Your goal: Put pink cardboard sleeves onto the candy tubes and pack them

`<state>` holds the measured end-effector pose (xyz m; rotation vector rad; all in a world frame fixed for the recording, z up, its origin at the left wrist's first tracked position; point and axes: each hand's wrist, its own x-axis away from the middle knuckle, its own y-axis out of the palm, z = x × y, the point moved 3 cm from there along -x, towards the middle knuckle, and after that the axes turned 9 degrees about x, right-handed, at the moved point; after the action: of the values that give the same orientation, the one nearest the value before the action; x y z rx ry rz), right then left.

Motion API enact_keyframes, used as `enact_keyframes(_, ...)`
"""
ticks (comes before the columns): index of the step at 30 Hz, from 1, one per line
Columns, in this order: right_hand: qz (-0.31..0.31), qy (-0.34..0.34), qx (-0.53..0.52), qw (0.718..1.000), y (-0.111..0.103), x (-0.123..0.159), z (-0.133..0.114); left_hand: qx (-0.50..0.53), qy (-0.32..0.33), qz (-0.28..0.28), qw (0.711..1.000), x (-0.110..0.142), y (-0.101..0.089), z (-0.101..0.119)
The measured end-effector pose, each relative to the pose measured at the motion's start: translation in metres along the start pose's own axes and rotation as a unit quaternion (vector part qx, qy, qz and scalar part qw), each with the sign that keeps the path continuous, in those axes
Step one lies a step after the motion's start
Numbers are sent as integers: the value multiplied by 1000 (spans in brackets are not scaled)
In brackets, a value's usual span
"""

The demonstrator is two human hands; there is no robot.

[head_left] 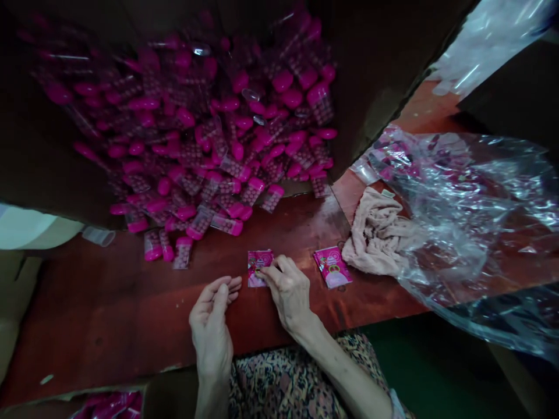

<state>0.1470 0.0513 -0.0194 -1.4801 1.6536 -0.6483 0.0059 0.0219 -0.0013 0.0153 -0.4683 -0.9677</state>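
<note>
My right hand (292, 291) has its fingertips pinched together on a small pink printed label (257, 259) lying on the red-brown table. Its fingers cover the label's right side. Just left of that label, my left hand (213, 323) hovers with nothing in it, thumb and fingers loosely apart. To the right lies a small stack of similar pink labels (332, 267). A few clear containers with pink caps and small round beads inside (182, 254) lie beyond my left hand.
A large open cardboard box (371, 93) spills a heap of pink-capped containers (209, 151) onto the table (109, 314). A crumpled beige cloth (375, 238) and clear plastic sheeting (476, 209) lie on the right. Pink packets (116, 405) fill a carton at bottom left.
</note>
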Motion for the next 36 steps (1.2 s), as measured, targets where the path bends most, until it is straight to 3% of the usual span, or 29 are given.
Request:
enact_keyframes(6,13,-65,-77,995,-13,3,-1,-80,13,-65,995,-4,10,-2)
enact_keyframes(10,20,-112,-123,986,-21,8,-11,-24,-52,-101,993,-3,26,-2)
enact_keyframes(13,34,-32,-178,983,-23,7,-16,70,-91,-65,991,-1,33,-1)
enact_keyframes(16,-46,78,-289,953,-17,6,-20,118,-94,-24,988,-1,34,1)
enact_keyframes(18,-90,95,-319,939,-13,6,-25,136,-90,-9,987,-2,31,2)
enact_keyframes(21,-93,85,-302,945,-10,5,-33,159,-103,10,982,-6,24,2)
enact_keyframes(31,-141,-16,-239,961,-5,-15,-55,232,-153,35,960,-23,3,2)
enact_keyframes(36,-147,-160,-138,966,-14,-21,-58,274,-130,71,950,-31,-5,9)
